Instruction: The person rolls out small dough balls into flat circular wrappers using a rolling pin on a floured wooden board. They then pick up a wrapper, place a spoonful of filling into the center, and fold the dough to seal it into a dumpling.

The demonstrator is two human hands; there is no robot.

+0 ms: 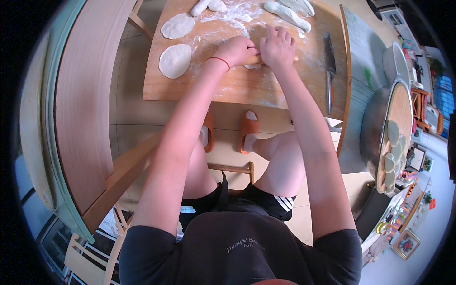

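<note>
Both my hands are on a wooden rolling pin (253, 60) over the floured wooden board (249, 89). My left hand (239, 51) grips its left part, fingers curled. My right hand (278, 48) lies over the right part with the fingers stretched forward, and the pin's end shows past it. Beneath the pin a small piece of dough (252, 66) peeks out, mostly hidden. To the left lie two flat dough rounds, the nearer round (175, 61) and the farther round (177, 26). A dough roll (288, 16) rests beyond my right hand.
A kitchen knife (329, 67) lies along the board's right side. Farther right, a large metal basin (374, 124) carries a round wooden board (399, 114) with several dough pieces (393, 133). Behind it stands a white bowl (395, 64). More dough (217, 5) sits at the far left.
</note>
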